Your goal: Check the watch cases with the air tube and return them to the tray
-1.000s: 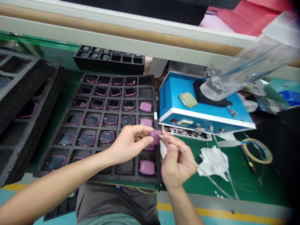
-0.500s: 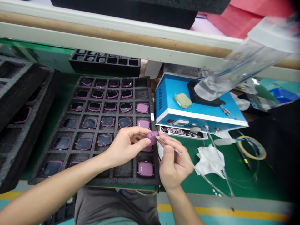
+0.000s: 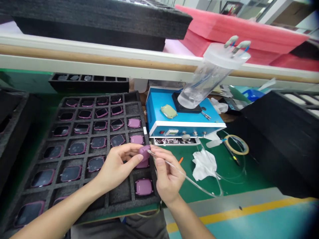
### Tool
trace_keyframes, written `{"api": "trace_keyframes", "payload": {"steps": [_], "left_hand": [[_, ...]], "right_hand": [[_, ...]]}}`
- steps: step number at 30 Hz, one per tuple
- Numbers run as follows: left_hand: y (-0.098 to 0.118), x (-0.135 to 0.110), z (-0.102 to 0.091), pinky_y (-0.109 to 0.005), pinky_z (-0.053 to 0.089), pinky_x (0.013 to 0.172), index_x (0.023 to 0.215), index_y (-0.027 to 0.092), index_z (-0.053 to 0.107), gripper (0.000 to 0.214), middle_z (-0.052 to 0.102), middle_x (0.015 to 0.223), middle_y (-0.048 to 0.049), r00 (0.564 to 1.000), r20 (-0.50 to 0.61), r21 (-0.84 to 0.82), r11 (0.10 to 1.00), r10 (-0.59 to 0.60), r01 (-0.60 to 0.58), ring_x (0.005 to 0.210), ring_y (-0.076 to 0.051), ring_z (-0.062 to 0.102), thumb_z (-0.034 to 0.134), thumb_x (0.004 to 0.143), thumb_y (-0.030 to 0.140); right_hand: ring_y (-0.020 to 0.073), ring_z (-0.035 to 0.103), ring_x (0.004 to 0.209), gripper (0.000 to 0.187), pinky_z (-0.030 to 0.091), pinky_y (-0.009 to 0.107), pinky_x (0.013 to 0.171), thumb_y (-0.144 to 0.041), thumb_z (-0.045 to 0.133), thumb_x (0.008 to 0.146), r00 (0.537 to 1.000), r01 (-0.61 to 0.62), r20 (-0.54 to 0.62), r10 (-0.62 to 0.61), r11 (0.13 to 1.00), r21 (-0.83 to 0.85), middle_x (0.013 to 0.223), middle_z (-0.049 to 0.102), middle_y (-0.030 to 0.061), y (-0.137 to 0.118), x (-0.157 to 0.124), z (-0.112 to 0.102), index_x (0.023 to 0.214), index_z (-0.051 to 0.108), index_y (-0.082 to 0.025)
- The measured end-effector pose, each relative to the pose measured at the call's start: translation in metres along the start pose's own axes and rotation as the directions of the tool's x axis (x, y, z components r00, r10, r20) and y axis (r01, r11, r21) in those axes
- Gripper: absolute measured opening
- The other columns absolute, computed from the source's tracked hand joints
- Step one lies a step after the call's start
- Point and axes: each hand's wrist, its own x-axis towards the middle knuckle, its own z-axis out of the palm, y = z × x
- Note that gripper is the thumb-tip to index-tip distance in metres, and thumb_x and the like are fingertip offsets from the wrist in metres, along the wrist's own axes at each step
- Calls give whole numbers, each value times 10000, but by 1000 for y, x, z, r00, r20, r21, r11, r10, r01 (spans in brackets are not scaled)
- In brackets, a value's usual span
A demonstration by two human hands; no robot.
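Between its thumb and fingers my left hand (image 3: 118, 164) grips a purple watch case (image 3: 144, 150), tilted above the right column of a black foam tray (image 3: 122, 196). My right hand (image 3: 169, 181) is closed around a thin clear tube (image 3: 193, 182). The tube's pale tip is at the edge of the case; whether it touches cannot be made out. Below the hands, a purple case (image 3: 144, 187) lies in a tray compartment. Other compartments hold several purple-rimmed watches, such as one dark-screened watch (image 3: 71, 173).
Right of the tray stands a blue machine (image 3: 159, 124) bearing a yellow-green case (image 3: 168, 111) and a clear cylinder (image 3: 196, 84). White tissue (image 3: 204, 164), a tape roll (image 3: 243, 142) and a black box (image 3: 276, 142) lie farther right. A shelf (image 3: 112, 68) crosses behind.
The camera view has shifted, so the bench sits farther left and the black box at right shows more. Both hands keep their hold, the tube still at the case.
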Motion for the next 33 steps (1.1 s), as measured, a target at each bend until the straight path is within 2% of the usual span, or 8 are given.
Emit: {"api": "trace_keyframes", "payload": {"steps": [5,20,33], "left_hand": [[1,0,0,-322,651,793,1042,161,801,265,842,994,-94,1000,-17,24,1000,-9,10,876,-233,798,812,815,296],[2,0,-1,-292,637,782,1029,164,805,246,842,987,-83,1000,-15,28,1000,-11,12,854,-207,788,807,815,285],[-1,0,-2,-294,611,781,1026,150,798,257,831,969,-82,999,-16,2,1000,-28,28,849,-200,765,803,805,281]], "right_hand": [[247,766,1107,200,653,480,977,-147,599,994,1000,-3,0,3,1000,1,1111,793,82,1,0,0,1091,748,-239],[240,763,1103,195,643,471,987,-150,607,991,1000,-9,4,9,1000,8,1112,790,79,1,0,0,1087,750,-240],[206,754,1112,232,622,396,998,-129,593,1000,999,-23,23,23,1000,15,1135,787,57,1,-1,-1,1108,751,-259]]}}
